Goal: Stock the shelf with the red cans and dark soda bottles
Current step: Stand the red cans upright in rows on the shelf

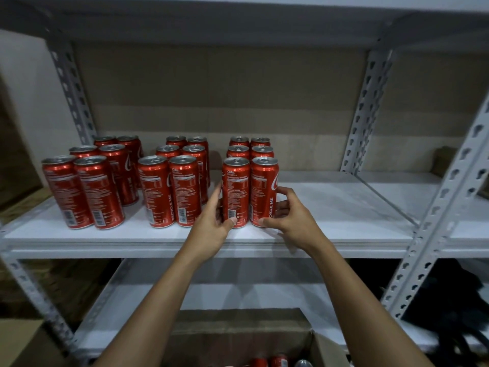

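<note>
Between both hands' fingers stand two front cans.

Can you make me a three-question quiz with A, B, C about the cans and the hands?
1. Where are the hands?
A. right group's front cans
B. left group
C. in the box

2. How many groups of cans stand on the shelf?
A. two
B. three
C. five

3. What is the left hand doing?
A. hanging loose
B. holding a can
C. making an empty fist

Answers:
1 A: the left hand and right hand flank the front cans of the right group.
2 B: gaps split the cans on the shelf into three groups.
3 B: its thumb and fingers wrap one can.
</note>
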